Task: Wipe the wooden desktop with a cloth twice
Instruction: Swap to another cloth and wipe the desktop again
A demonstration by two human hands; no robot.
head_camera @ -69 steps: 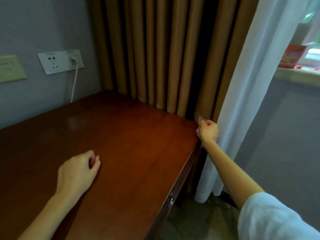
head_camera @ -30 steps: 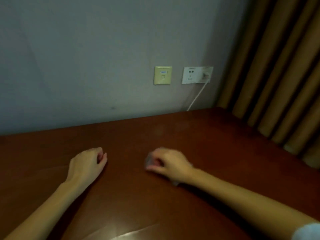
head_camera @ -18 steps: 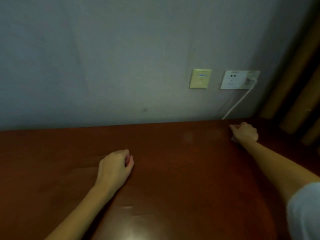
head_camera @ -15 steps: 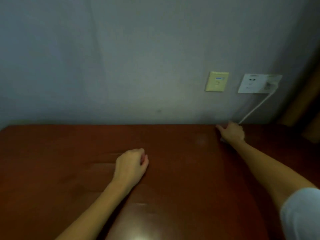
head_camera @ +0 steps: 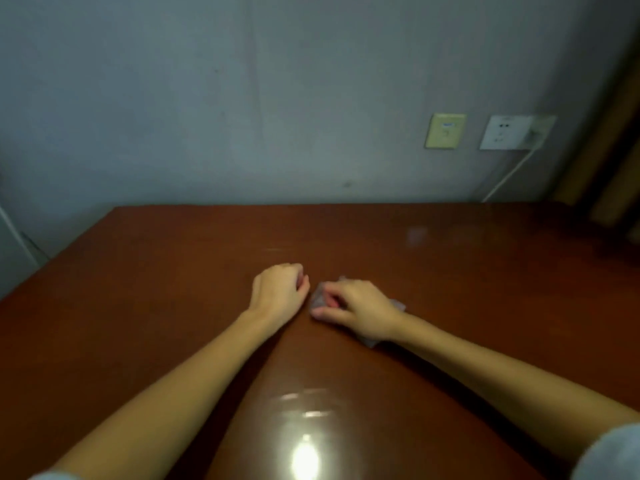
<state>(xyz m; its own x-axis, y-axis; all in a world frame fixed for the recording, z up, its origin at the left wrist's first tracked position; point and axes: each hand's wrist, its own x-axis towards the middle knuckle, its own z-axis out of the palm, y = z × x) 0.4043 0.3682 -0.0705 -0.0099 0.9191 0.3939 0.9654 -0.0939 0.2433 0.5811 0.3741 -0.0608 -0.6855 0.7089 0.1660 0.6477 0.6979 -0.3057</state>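
Note:
The dark red-brown wooden desktop [head_camera: 450, 271] fills the lower half of the head view. My right hand [head_camera: 360, 308] presses a small greyish cloth [head_camera: 318, 297] flat on the desk's middle, fingers curled over it; most of the cloth is hidden under the hand, with corners showing at the fingertips and by the wrist. My left hand [head_camera: 278, 292] rests on the wood just left of it, fingers loosely curled with nothing in them. The two hands are almost touching.
A grey wall stands behind the desk. It carries a yellowish wall plate [head_camera: 445, 130] and a white socket [head_camera: 509, 132] with a white cable [head_camera: 507, 176] running down to the desk's back edge. Brown curtain [head_camera: 613, 168] hangs at the right. The desk's left edge [head_camera: 59, 258] runs diagonally.
My right hand has drawn the cloth from the back right near the cable to the desk's middle beside my left hand. The view has swung left, showing the desk's left edge.

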